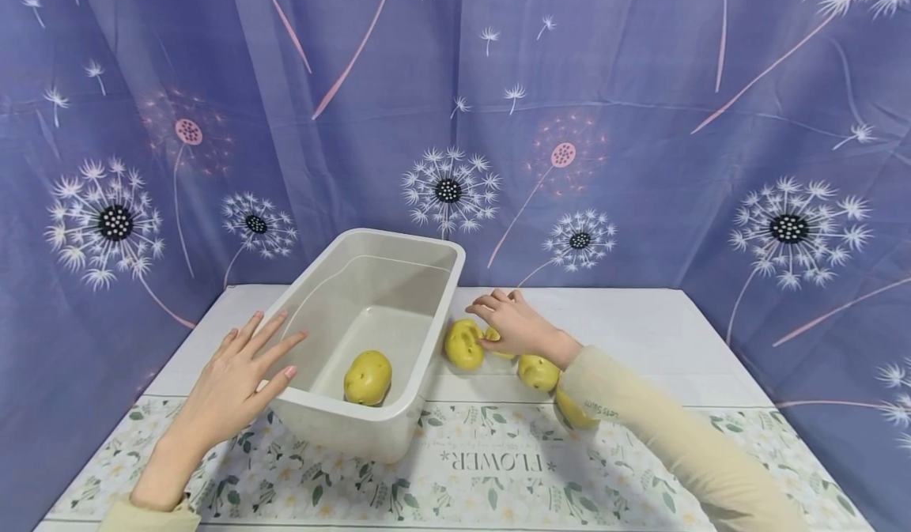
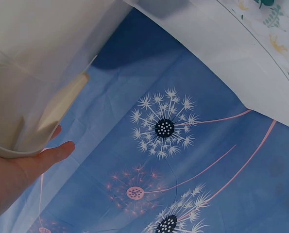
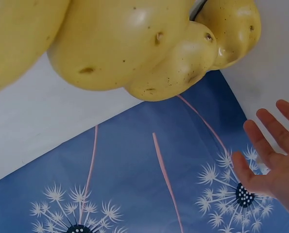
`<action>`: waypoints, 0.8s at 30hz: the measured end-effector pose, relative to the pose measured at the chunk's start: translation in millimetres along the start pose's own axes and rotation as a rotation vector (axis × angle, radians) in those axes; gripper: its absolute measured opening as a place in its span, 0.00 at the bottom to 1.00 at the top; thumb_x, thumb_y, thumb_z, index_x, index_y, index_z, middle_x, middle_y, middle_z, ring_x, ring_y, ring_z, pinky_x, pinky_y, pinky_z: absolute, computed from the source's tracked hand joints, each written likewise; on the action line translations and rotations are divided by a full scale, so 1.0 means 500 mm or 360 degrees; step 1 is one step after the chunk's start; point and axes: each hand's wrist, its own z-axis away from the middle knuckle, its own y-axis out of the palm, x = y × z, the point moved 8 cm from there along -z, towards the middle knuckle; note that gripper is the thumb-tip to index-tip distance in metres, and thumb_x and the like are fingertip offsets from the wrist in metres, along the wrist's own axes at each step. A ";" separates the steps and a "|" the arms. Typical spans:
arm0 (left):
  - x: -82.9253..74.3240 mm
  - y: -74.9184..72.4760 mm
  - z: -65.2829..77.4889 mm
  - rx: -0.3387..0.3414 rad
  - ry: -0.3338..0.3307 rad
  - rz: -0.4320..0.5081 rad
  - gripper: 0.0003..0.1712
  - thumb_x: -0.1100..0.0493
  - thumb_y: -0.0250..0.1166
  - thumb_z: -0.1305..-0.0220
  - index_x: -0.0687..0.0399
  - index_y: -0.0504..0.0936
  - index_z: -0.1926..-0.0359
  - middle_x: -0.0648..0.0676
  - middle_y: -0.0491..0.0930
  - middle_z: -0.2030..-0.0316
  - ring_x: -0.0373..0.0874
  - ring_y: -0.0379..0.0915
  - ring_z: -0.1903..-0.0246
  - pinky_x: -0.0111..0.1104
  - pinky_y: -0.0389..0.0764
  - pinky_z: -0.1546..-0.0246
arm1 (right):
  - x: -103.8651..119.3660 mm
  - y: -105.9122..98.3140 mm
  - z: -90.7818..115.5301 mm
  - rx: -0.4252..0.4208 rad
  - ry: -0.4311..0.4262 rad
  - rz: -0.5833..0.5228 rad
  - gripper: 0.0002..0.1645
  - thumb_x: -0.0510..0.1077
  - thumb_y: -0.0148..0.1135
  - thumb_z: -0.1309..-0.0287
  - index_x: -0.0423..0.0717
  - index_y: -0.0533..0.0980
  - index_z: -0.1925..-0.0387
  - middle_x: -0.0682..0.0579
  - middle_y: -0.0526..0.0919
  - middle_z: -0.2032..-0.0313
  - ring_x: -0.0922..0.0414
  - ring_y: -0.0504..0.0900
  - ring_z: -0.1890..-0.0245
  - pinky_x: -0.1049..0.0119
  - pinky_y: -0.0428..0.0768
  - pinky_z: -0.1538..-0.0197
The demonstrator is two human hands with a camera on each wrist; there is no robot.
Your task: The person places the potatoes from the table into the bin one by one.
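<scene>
A deep off-white plastic bin (image 1: pixel 349 435) holds one yellow potato (image 1: pixel 368 377) on its floor near the close end. My left hand (image 1: pixel 226 386) lies at the bin's near left corner, fingers spread and straight; in the left wrist view the hand (image 2: pixel 20 177) meets the rim. To the right of the bin, several yellow potatoes sit in a slanting row, among them one beside its wall (image 1: pixel 464 345) and another farther right (image 1: pixel 538 372). Over the row hovers my right hand (image 1: pixel 518 326), fingers slightly bent; in the right wrist view this hand (image 3: pixel 275 160) holds nothing.
A white table (image 1: pixel 612 318) carries a floral runner (image 1: pixel 491 484) with printed lettering along its near side. Blue-purple curtains (image 1: pixel 640 66) with dandelion prints enclose the back and both sides. My right sleeve (image 1: pixel 662 429) partly covers the nearest potato (image 1: pixel 572 410).
</scene>
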 end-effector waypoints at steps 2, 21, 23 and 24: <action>0.000 -0.001 -0.001 -0.0003 0.0001 -0.0002 0.26 0.50 0.55 0.40 0.41 0.67 0.39 0.61 0.60 0.36 0.59 0.44 0.33 0.61 0.51 0.41 | 0.002 0.004 0.000 0.0010 -0.0002 -0.0001 0.32 0.57 0.61 0.55 0.48 0.71 0.47 0.51 0.76 0.51 0.54 0.72 0.54 0.60 0.69 0.61; 0.000 0.000 0.001 0.0017 -0.0006 0.0000 0.26 0.49 0.55 0.39 0.42 0.67 0.39 0.61 0.59 0.36 0.60 0.44 0.33 0.60 0.50 0.40 | 0.019 0.041 0.003 0.0159 0.0010 -0.0067 0.39 0.59 0.62 0.57 0.45 0.68 0.44 0.47 0.74 0.48 0.51 0.72 0.53 0.50 0.71 0.57; 0.000 0.000 0.001 0.0017 -0.0009 0.0001 0.26 0.49 0.55 0.39 0.42 0.67 0.39 0.60 0.59 0.36 0.59 0.44 0.33 0.60 0.50 0.40 | 0.020 0.043 0.003 0.0164 0.0008 -0.0059 0.39 0.59 0.62 0.57 0.45 0.68 0.44 0.47 0.74 0.49 0.51 0.72 0.54 0.51 0.71 0.57; 0.000 0.000 0.002 0.0014 -0.0012 0.0003 0.26 0.49 0.55 0.40 0.41 0.67 0.39 0.60 0.59 0.36 0.59 0.44 0.33 0.60 0.50 0.40 | 0.020 0.043 0.003 0.0167 0.0006 -0.0058 0.39 0.60 0.62 0.57 0.45 0.67 0.43 0.47 0.75 0.49 0.51 0.72 0.54 0.51 0.71 0.58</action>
